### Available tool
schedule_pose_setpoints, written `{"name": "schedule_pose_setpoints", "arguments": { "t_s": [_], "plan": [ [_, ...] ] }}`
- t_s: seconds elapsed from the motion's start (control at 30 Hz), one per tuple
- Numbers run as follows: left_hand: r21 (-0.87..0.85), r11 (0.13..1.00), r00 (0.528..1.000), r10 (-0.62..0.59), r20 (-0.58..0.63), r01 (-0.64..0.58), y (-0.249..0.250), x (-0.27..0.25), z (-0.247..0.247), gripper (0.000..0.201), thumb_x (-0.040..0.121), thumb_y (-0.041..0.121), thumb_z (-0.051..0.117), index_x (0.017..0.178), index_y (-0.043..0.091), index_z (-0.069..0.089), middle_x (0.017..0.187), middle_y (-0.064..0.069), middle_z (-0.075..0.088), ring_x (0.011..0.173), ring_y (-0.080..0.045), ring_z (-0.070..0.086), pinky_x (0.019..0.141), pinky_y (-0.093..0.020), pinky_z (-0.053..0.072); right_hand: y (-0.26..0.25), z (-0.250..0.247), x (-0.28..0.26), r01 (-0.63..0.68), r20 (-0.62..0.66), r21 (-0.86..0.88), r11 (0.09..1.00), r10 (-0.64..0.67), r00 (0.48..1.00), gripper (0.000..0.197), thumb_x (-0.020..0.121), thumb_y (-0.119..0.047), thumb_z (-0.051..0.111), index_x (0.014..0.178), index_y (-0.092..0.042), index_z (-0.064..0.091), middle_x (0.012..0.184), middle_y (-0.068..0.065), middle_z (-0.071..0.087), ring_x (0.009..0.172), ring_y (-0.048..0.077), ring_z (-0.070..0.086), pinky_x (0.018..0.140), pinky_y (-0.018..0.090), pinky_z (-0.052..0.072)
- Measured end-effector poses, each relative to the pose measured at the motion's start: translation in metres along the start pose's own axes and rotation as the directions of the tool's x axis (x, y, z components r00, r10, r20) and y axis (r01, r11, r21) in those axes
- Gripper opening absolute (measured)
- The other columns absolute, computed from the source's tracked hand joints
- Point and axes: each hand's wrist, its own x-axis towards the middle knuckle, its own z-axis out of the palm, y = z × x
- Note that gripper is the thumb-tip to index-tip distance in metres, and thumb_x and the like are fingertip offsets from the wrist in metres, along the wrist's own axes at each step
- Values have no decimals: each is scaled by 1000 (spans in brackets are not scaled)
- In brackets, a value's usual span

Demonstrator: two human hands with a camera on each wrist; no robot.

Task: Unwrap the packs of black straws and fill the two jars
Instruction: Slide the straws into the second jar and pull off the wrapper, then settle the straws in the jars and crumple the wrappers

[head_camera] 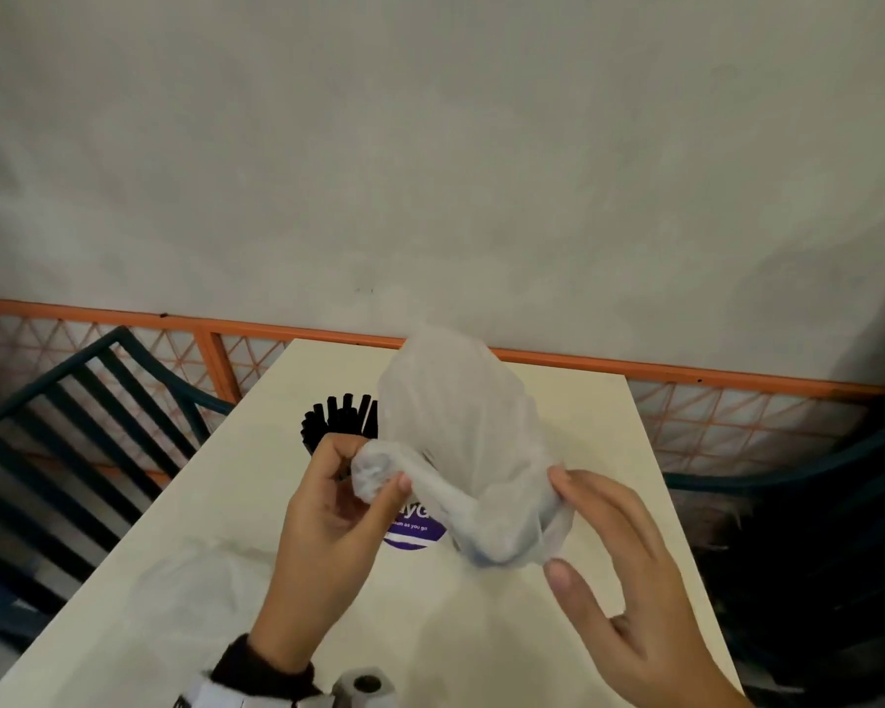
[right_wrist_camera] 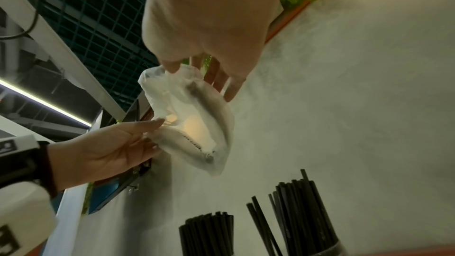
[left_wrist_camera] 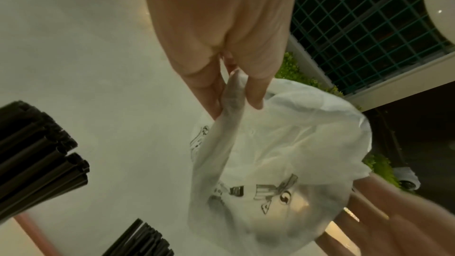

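Observation:
An empty, translucent white plastic wrapper (head_camera: 461, 431) hangs in the air above the cream table (head_camera: 609, 452). My left hand (head_camera: 374, 467) pinches its bunched end between thumb and fingers, seen close in the left wrist view (left_wrist_camera: 234, 94). My right hand (head_camera: 558, 523) holds the other end between thumb and forefinger, and the right wrist view shows the wrapper (right_wrist_camera: 192, 120) stretched between both hands. Black straws (head_camera: 341, 419) stand upright behind the left hand. The right wrist view shows two bunches of straws (right_wrist_camera: 209, 235) (right_wrist_camera: 305, 211). The jars are mostly hidden.
A second clear wrapper (head_camera: 195, 580) lies on the table at the near left. A purple sticker (head_camera: 412, 534) sits under the hands. Dark slatted chairs stand left (head_camera: 98, 401) and right (head_camera: 813, 503). An orange mesh fence (head_camera: 277, 334) and a grey wall lie beyond the table.

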Motion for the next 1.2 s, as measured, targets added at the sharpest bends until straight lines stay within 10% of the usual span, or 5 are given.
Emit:
{"name": "schedule_pose_setpoints", "arguments": {
  "t_s": [0.27,0.53,0.73,1.0,1.2],
  "plan": [
    [61,997,862,-73,501,49,25,-25,-38,34,80,19,61,113,22,62,117,-1,65,109,-18,61,93,-25,48,-11,14,-13,-80,10,102,992,80,997,50,77,-19,63,119,-42,49,102,-22,50,92,-1,54,76,3,40],
    [484,872,956,-198,218,70,1,-65,-61,16,62,19,63,65,25,48,58,11,50,50,-1,37,49,-15,32,15,46,-40,-313,1,45,949,313,950,53,59,9,50,66,-39,27,65,-23,38,57,-4,33,50,9,25],
    [562,776,957,-260,-129,287,-37,-80,-66,42,75,-12,54,78,29,45,68,-3,48,44,-6,39,44,-13,31,30,48,-59,-655,143,115,747,640,755,31,57,9,46,62,-21,41,58,-11,44,52,4,33,47,14,27],
    [67,703,671,-699,248,708,-59,-74,-78,45,57,33,67,86,-1,67,83,-14,65,76,-19,59,69,-30,48,22,26,-68,-905,792,412,103,450,412,39,74,-14,71,113,-12,65,111,8,69,106,20,64,83,28,53],
    [-52,700,623,-596,507,712,-58,-65,-104,45,51,32,84,87,7,71,81,-9,70,75,-17,64,68,-24,54,16,55,-67,-924,467,264,278,801,374,7,86,-2,58,83,2,64,61,9,66,53,18,63,49,25,49]
  ]
}}
